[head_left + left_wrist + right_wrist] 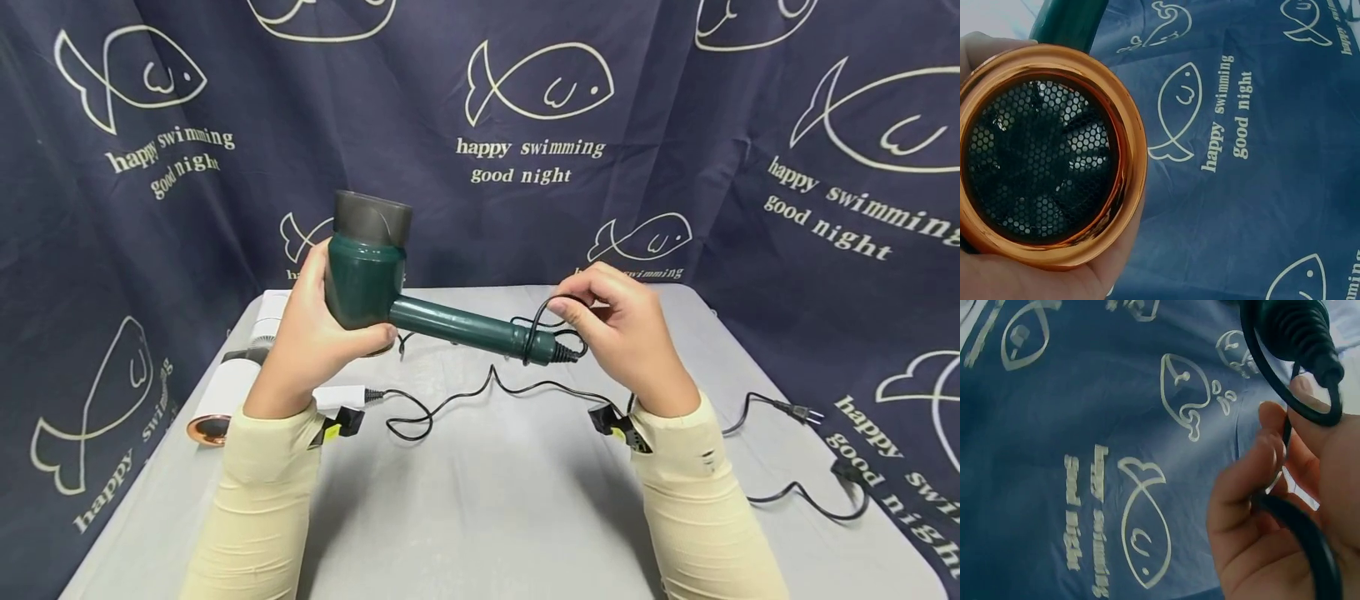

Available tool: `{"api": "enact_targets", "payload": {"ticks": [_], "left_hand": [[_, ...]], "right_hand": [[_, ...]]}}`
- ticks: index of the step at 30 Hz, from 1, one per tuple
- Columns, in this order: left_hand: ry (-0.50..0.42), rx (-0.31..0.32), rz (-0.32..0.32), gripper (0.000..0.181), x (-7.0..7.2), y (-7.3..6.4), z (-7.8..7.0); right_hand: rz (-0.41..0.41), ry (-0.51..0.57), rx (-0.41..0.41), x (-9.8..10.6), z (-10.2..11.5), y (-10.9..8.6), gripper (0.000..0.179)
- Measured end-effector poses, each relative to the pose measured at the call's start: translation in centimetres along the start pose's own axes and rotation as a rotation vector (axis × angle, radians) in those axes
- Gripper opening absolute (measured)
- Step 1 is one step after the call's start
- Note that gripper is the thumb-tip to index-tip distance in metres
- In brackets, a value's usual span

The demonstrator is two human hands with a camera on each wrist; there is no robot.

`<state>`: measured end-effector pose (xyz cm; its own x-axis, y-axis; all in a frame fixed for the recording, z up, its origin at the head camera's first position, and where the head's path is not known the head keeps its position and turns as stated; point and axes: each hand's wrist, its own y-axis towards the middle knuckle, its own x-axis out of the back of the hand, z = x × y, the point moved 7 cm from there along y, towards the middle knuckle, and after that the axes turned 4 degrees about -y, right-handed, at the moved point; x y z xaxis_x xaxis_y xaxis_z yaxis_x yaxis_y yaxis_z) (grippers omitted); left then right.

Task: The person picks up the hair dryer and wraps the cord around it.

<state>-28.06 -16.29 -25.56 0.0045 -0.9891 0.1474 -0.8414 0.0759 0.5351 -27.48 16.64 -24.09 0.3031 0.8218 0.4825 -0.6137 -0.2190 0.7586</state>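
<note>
A dark green hair dryer [363, 279] with a grey nozzle [372, 218] is held above the table, nozzle up and handle slanting down to the right. My left hand [307, 350] grips it round the barrel, thumb at its lower edge. The left wrist view shows the dryer's copper ring [1130, 131] around a mesh grille [1038, 156]. At the handle's end, my right hand [630, 337] pinches the black cord [1266, 375] between thumb and fingers. Some of this cord loops around the handle's tip, near the ribbed sleeve [1310, 344].
A white hair dryer [225, 387] with a copper end lies at the table's left, its cord [480, 392] trailing rightward. Behind it is another white appliance [272, 310]. A two-pin plug [806, 413] and a black plug [847, 472] lie right. Fish-print curtains [540, 225] surround the grey table [480, 517].
</note>
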Motion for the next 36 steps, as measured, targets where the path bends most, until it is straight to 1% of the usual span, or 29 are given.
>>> {"api": "enact_targets", "payload": {"ticks": [4, 7, 9, 13, 18, 21, 24, 28, 31, 34, 36], "left_hand": [[-0.022, -0.009, 0.006, 0.098, 0.2, -0.1, -0.3], [-0.045, 0.014, 0.003, 0.095, 0.2, -0.2, -0.4], [-0.068, 0.028, -0.008, 0.094, 0.2, -0.2, -0.5], [-0.110, 0.026, -0.056, 0.096, 0.4, -0.3, -0.6], [-0.178, 0.016, -0.116, 0.093, 0.8, -0.4, -0.6], [-0.184, 0.007, -0.155, 0.090, 0.9, -0.5, -0.6], [-0.172, -0.010, -0.192, 0.091, 1.1, -0.5, -0.5], [-0.126, -0.031, -0.233, 0.092, 1.3, -0.5, -0.7], [-0.090, -0.037, -0.249, 0.093, 1.5, -0.5, -0.8], [-0.073, -0.033, -0.255, 0.092, 1.7, -0.6, -0.9], [-0.067, -0.034, -0.255, 0.093, 1.7, -0.6, -1.0]], "right_hand": [[0.080, 0.098, -0.091, -0.6, -0.8, 0.0, 0.007], [0.131, 0.152, -0.129, -1.3, -1.1, 0.0, 0.003], [0.159, 0.155, -0.126, -1.9, -1.2, 0.0, 0.001], [0.210, 0.121, -0.112, -3.2, -1.0, 0.0, 0.011], [0.314, 0.126, -0.149, -4.9, -0.7, -0.4, 0.022], [0.331, 0.128, -0.152, -5.5, -0.7, -0.6, 0.026], [0.321, 0.084, -0.142, -5.9, -0.6, -0.7, 0.027], [0.329, -0.005, -0.132, -6.4, -0.2, -1.0, 0.025], [0.344, -0.075, -0.125, -6.6, 0.3, -1.2, 0.023], [0.361, -0.152, -0.120, -6.9, 0.8, -1.3, 0.023], [0.369, -0.181, -0.124, -7.0, 1.2, -1.4, 0.024]]}}
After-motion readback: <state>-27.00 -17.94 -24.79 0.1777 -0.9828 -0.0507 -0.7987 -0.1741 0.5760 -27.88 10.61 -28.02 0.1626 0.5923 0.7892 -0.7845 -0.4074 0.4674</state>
